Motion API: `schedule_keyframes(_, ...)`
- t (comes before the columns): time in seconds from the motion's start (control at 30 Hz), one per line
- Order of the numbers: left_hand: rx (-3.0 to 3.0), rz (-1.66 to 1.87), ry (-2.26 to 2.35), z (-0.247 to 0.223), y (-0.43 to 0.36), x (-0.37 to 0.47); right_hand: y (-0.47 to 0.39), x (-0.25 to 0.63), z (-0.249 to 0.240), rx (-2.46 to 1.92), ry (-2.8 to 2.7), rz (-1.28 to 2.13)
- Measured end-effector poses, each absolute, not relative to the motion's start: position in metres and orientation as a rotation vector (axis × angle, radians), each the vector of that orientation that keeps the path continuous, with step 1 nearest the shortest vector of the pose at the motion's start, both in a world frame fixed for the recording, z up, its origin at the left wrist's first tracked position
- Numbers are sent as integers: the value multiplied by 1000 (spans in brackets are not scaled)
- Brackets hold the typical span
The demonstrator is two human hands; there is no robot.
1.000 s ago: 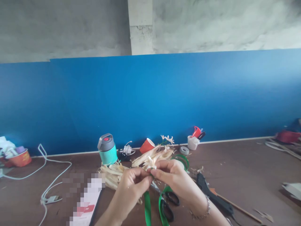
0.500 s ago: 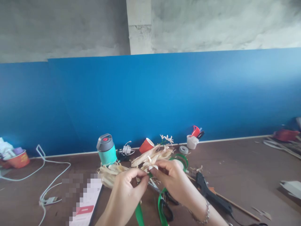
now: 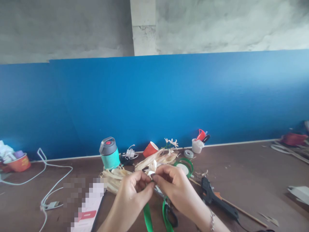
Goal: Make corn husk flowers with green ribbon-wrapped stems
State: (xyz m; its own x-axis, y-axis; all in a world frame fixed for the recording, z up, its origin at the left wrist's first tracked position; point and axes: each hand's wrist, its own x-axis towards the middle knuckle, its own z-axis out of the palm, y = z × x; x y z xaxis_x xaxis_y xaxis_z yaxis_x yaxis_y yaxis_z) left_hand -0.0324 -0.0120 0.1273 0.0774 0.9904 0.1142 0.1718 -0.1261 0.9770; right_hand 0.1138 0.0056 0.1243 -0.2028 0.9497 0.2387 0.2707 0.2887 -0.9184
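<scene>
Between my two hands, low in the middle of the view, a small cream-white flower [image 3: 153, 166] stands with its petals upward. My right hand [image 3: 177, 184] pinches it near its base, thumb and forefinger closed. Close against it, my left hand [image 3: 135, 196] is closed in a pinch on the green tape [image 3: 148, 217], whose loose end hangs below the fingers. The flower's stem is hidden by the fingers. Scissors [image 3: 171, 216] with black handles lie under the hands, beside another loop of green tape. A green tape roll [image 3: 187, 167] rests just behind my right hand.
Dried husks [image 3: 113, 178] lie behind my hands, near a turquoise flask [image 3: 109, 154] and a tipped orange cup [image 3: 150, 149]. Finished white flowers [image 3: 172, 142] lean there. A black glue gun [image 3: 218, 199] lies right, a phone [image 3: 88, 209] left. A blue partition [image 3: 154, 103] borders the table.
The flower has turned and tipped between my fingers, its petals now pointing more upward. My hands have drawn slightly closer together, and the hanging tape end has shifted right.
</scene>
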Motion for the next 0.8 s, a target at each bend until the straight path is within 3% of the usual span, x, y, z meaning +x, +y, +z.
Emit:
schedule_keyframes(0.23,1380,1107,1156,123,-7,-38,5,114,131,-1094,-1643,1104)
schedule_keyframes(0.53,1159,979,1120,130,-13,-39,5,119,137,-845,-1342,1632)
schedule_keyframes(0.8,1077,900,1059,128,-10,-43,7,121,128,-686,-1224,1838)
